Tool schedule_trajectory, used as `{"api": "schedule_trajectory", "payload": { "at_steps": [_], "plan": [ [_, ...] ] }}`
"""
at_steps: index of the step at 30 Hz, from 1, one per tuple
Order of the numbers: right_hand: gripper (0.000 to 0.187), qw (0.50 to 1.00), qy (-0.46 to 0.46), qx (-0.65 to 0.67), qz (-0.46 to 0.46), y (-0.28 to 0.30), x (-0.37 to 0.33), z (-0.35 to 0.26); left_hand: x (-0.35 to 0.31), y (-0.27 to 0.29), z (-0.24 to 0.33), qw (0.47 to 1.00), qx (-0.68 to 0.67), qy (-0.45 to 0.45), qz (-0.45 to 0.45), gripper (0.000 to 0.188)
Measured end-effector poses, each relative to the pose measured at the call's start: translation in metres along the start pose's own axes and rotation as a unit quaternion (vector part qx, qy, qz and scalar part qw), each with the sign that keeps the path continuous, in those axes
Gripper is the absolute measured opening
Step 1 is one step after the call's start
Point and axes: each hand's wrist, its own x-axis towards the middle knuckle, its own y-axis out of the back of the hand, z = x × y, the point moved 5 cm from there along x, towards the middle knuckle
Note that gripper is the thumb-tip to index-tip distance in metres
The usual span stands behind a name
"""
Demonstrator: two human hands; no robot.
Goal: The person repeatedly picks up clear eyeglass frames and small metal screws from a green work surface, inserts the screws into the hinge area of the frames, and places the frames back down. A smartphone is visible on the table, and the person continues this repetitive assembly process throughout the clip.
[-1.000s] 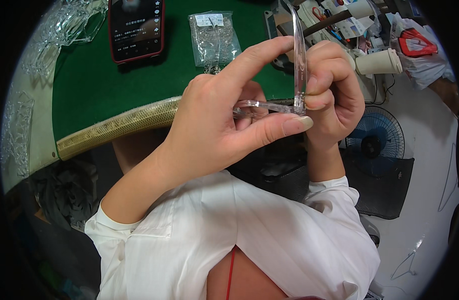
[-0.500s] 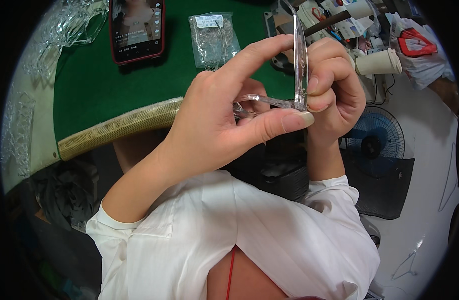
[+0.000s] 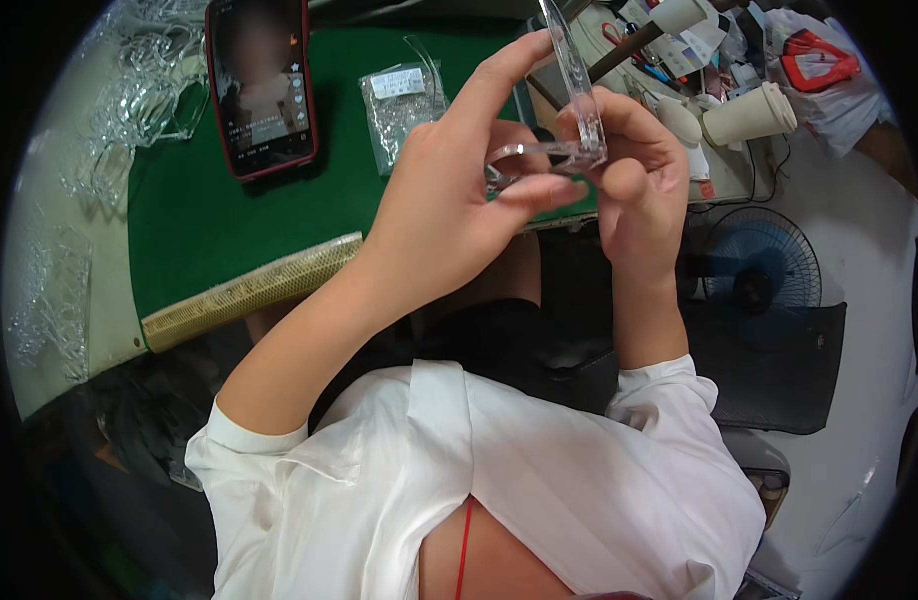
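Observation:
A clear plastic eyeglass frame (image 3: 584, 110) is held up above the near side of the green work mat, with one temple arm rising from its corner. My left hand (image 3: 444, 190) is closed around the front of the frame, thumb below and index finger stretched up along the temple. At the hinge corner, the curled fingers of my right hand (image 3: 644, 175) rest against the frame from behind. My right thumb points outward, just off the corner. Whether a small part sits between those fingers is hidden.
On the green mat (image 3: 249, 225) lie a phone (image 3: 262, 90) with a lit screen and a clear bag of small parts (image 3: 399, 105). Clear frames (image 3: 144, 80) pile up at left. A paper cup (image 3: 749, 115) and tools stand at right, above a blue fan (image 3: 754, 280).
Both hands and the eyeglass frame have moved up, farther over the mat. My right thumb and fingers have shifted from a pinch at the hinge corner. The view has tilted slightly.

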Motion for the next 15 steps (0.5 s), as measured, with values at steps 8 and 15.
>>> {"api": "schedule_trajectory", "payload": {
  "at_steps": [8, 15],
  "plan": [
    [0.023, 0.991, 0.012, -0.069, 0.118, 0.061, 0.024, -0.020, 0.051, -0.039, -0.029, 0.995, -0.066, -0.074, 0.008, 0.031],
    [0.023, 0.972, 0.056, -0.128, 0.190, 0.105, 0.050, -0.030, 0.093, -0.056, -0.034, 0.992, 0.003, -0.117, 0.051, 0.015]
  ]
}}
